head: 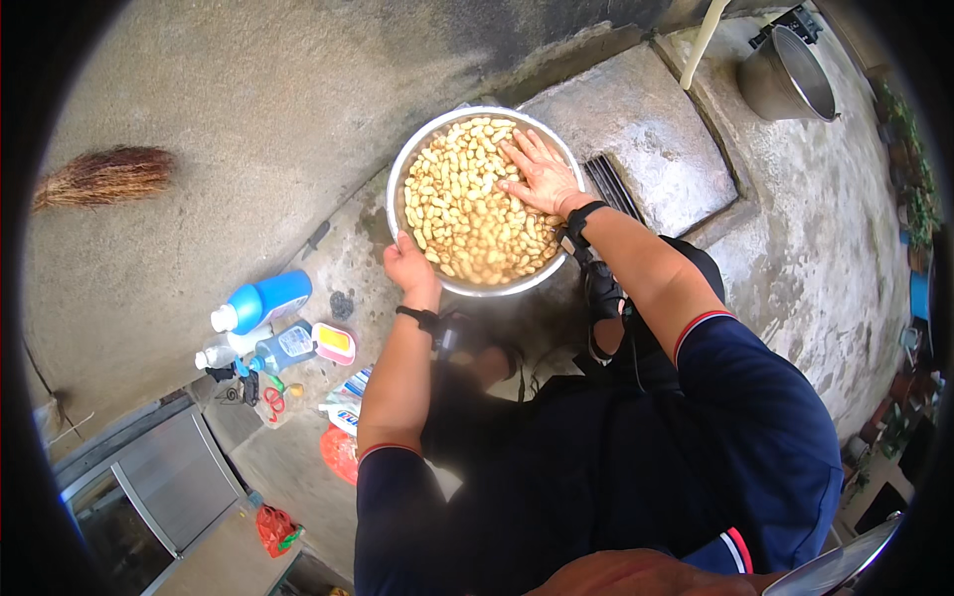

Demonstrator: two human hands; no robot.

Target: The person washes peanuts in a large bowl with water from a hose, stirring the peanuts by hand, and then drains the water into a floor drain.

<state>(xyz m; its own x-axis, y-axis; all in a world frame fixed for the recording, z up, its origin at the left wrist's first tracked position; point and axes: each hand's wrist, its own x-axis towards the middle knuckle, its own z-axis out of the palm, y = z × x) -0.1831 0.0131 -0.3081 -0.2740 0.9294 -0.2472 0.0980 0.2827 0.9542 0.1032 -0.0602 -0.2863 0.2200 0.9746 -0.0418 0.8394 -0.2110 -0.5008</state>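
A round metal basin [393, 186] stands on the concrete before me, full of unshelled peanuts [469, 201] lying in cloudy brownish water. My left hand [412, 270] grips the basin's rim at its lower left, with the thumb up over the edge. Spread flat on the peanuts at the basin's right side is my right hand [542, 175], fingers apart and grasping nothing. Its wrist crosses above the right rim. Black bands sit on both wrists.
Left of the basin are a blue bottle [272, 300], a clear blue bottle [287, 348], a soap dish [335, 343] and red scissors [273, 401]. A broom head [108, 177] is farther left. A metal bucket [790, 78] stands upper right, beyond a drain grate [613, 185].
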